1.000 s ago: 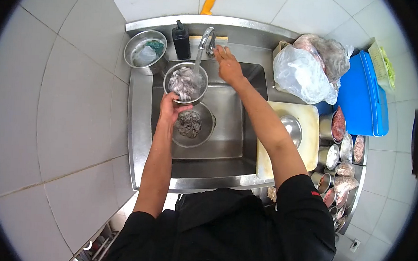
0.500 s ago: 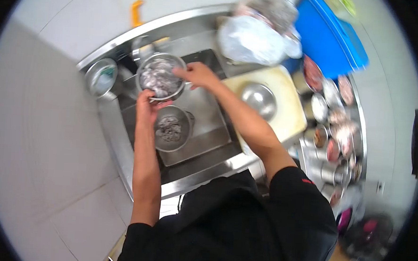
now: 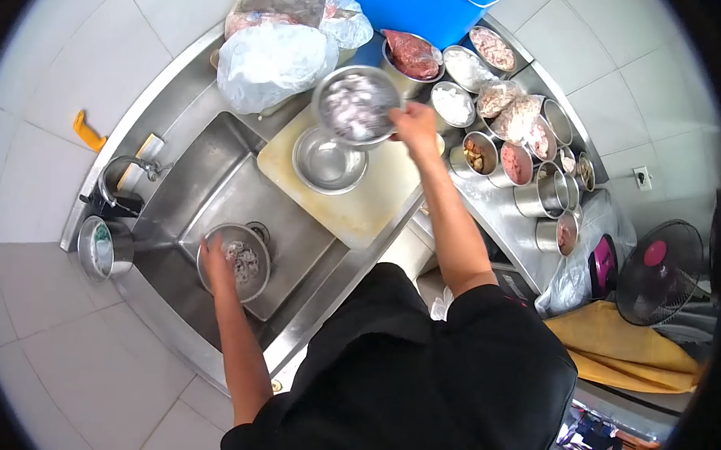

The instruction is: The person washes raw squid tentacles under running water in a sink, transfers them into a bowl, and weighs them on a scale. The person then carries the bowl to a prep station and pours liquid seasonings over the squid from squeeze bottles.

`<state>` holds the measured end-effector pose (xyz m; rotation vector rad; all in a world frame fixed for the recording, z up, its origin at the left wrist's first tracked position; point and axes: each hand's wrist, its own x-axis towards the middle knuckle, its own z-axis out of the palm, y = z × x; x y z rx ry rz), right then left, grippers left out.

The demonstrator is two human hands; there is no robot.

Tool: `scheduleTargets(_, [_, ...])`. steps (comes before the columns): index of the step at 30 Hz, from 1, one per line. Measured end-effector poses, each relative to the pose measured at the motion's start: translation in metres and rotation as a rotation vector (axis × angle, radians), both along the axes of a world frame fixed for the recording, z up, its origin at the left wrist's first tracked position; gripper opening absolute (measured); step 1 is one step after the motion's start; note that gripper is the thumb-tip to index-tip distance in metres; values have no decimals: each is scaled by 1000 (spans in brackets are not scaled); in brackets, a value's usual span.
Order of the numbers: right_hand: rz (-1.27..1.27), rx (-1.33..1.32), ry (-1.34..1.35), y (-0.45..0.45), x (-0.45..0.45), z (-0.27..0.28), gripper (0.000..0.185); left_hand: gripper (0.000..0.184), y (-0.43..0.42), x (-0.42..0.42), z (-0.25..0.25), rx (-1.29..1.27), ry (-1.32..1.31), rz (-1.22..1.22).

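Note:
My right hand (image 3: 416, 130) grips the rim of a metal bowl (image 3: 326, 74) of pale, purplish pieces (image 3: 357, 104), held above the cutting board (image 3: 360, 225). Under it, a shiny steel bowl (image 3: 329, 162) rests on the board. My left hand (image 3: 216, 260) is over the left side of a second metal bowl (image 3: 261, 289) in the sink, which holds greyish pieces (image 3: 244, 264). Its fingers are blurred, and I cannot make out whether they hold anything.
The faucet (image 3: 127, 168) and a steel pot (image 3: 102, 248) are at the sink's left. Plastic bags (image 3: 275, 62) and a blue container (image 3: 421, 8) stand behind. Several metal containers (image 3: 537, 193) of food fill the right counter, with a fan (image 3: 660, 273) beyond.
The view has turned right. My right hand has taken the bowl of pale pieces from the sink to above the board. My left hand has let go of it and moved to the lower bowl.

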<state>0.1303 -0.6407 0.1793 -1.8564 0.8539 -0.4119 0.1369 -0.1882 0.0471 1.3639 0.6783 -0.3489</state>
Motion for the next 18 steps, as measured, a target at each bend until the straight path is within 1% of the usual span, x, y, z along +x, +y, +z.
scheduleTargets(1, [-55, -7, -1, -12, -8, -1, 16, 66, 26, -16, -40, -26, 91, 29])
scheduleTargets(2, [-105, -17, 2, -24, -15, -3, 15, 69, 42, -32, -66, -17, 259, 93])
scheduleTargets(3, [-144, -36, 10, -46, -19, -25, 15, 71, 55, -48, -90, -12, 430, 160])
scheduleTargets(4, [-175, -59, 21, -65, -21, -48, 15, 71, 70, -63, -130, -14, 452, 187])
scheduleTargets(5, [-226, 19, -33, -68, -23, -50, 15, 72, 87, -82, -174, 0, 493, 226])
scheduleTargets(7, [-285, 150, -109, -70, -25, -61, 17, 73, 94, -115, -184, -4, 556, 271])
scheduleTargets(8, [-298, 195, -130, -75, -27, -70, 18, 74, 86, -123, -174, -26, 580, 272])
scheduleTargets(9, [-316, 267, -160, -73, -31, -74, 21, 74, 112, -136, -234, -161, 600, 252])
scheduleTargets(10, [-292, 278, -226, -68, -36, -77, 25, 75, 137, -149, -292, -292, 625, 227])
scheduleTargets(11, [-282, 282, -281, -65, -40, -77, 28, 75, 132, -157, -296, -373, 575, 216])
scheduleTargets(12, [-290, 316, -220, -72, -48, -81, 29, 76, 124, -159, -294, -448, 518, 216])
scheduleTargets(13, [-179, 329, -158, -71, -65, -78, 46, 72, 118, -160, -293, -434, 527, 318])
scheduleTargets(14, [-155, 396, -99, -72, -78, -80, 47, 68, 107, -157, -289, -391, 557, 476])
scheduleTargets(15, [-24, 561, -117, -92, -103, -99, 48, 64, 96, -150, -280, -362, 569, 632])
scheduleTargets(16, [-91, 259, 163, -58, -104, -75, 47, 60, 86, -140, -273, -372, 563, 757])
scheduleTargets(18, [-13, 210, 192, -35, -130, -68, 46, 58, 69, -116, -257, -475, 521, 947])
